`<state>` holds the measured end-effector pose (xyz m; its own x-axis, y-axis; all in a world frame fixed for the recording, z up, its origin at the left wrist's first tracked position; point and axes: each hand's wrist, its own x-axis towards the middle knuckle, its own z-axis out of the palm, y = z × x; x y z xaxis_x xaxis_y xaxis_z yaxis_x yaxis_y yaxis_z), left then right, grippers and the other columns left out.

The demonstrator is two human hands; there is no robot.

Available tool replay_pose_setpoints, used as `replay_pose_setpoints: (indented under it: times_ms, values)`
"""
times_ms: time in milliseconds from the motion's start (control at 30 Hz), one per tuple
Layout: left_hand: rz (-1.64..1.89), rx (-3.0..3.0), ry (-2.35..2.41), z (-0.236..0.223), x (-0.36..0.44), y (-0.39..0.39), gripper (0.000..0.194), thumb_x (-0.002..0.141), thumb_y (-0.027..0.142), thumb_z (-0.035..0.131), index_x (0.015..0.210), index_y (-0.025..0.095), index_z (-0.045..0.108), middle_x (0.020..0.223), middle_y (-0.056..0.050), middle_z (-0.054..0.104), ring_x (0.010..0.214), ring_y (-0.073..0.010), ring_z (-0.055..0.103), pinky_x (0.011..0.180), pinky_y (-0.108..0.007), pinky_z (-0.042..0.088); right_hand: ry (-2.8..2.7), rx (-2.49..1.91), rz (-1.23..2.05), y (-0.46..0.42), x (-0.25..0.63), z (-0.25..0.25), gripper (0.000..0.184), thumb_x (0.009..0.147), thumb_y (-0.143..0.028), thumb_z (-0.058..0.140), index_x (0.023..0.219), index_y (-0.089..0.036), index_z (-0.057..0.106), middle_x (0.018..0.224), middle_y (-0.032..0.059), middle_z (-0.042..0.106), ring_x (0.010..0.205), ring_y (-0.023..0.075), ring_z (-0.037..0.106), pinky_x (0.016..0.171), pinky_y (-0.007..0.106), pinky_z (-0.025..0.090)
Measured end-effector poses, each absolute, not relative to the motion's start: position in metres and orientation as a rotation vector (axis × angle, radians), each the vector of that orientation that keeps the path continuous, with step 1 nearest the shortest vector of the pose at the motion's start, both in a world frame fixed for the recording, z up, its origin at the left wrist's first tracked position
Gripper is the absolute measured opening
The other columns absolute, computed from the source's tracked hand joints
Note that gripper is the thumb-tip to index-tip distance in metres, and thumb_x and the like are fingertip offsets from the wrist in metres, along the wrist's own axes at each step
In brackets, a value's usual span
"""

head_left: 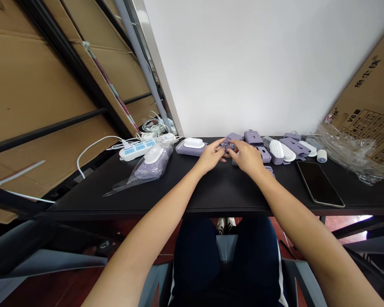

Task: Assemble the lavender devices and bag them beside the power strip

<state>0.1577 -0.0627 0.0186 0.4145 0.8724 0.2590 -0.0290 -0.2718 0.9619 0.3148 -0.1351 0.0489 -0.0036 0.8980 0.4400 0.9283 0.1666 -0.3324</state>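
Note:
My left hand (210,156) and my right hand (248,157) meet near the back middle of the black table (211,192). Both pinch a small purple part (227,145) between their fingertips, just above the table. Behind it lie purple housings (252,137). To the left sits an assembled purple device with a white top (192,146). Further left lies another such device inside a clear plastic bag (149,164). More purple and white parts (284,150) are scattered to the right.
A dark phone (320,184) lies face up at the right. A white power strip with cables (137,148) is at the back left. Crumpled clear plastic (352,153) and a cardboard box (371,102) stand at the right. Cardboard on a rack (45,94) fills the left.

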Motion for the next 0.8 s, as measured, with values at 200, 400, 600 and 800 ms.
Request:
replay_pose_setpoints:
  times_ms: [200, 400, 600, 800]
  values:
    - [1.048, 1.632, 0.792, 0.020, 0.157, -0.063, 0.054, 0.095, 0.011, 0.051, 0.148, 0.014, 0.057, 0.098, -0.006, 0.078, 0.084, -0.0155, 0.078, 0.064, -0.021, 0.061, -1.894, -1.718, -0.070, -0.135, 0.314, 0.048, 0.041, 0.102, -0.036, 0.057, 0.141, -0.026, 0.065, 0.121, 0.0088, 0.078, 0.103, 0.0277, 0.074, 0.081, 0.034, 0.052]
    - [1.076, 1.689, 0.829, 0.019, 0.157, -0.060, 0.053, 0.092, 0.011, 0.051, 0.144, 0.015, 0.062, 0.101, -0.006, 0.079, 0.079, -0.0144, 0.077, 0.058, -0.018, 0.056, -1.901, -1.672, -0.062, -0.135, 0.313, 0.047, 0.038, 0.102, -0.037, 0.057, 0.137, -0.026, 0.067, 0.117, 0.0066, 0.079, 0.099, 0.0264, 0.075, 0.077, 0.033, 0.050]
    - [1.093, 1.825, 0.877, 0.015, 0.155, -0.059, 0.049, 0.093, 0.016, 0.054, 0.141, 0.017, 0.065, 0.099, -0.006, 0.079, 0.079, -0.0160, 0.075, 0.059, -0.021, 0.055, -1.857, -1.644, 0.143, -0.134, 0.316, 0.046, 0.035, 0.098, -0.042, 0.060, 0.130, -0.028, 0.065, 0.104, 0.0024, 0.079, 0.091, 0.0246, 0.073, 0.072, 0.032, 0.046]
    - [1.144, 1.975, 0.873, 0.013, 0.152, -0.061, 0.043, 0.093, 0.021, 0.059, 0.136, 0.018, 0.067, 0.093, -0.004, 0.077, 0.080, -0.0173, 0.075, 0.073, -0.027, 0.055, -1.629, -1.555, 0.303, -0.124, 0.329, 0.048, 0.035, 0.097, -0.046, 0.059, 0.124, -0.024, 0.064, 0.099, 0.0039, 0.075, 0.085, 0.0222, 0.068, 0.077, 0.035, 0.047]
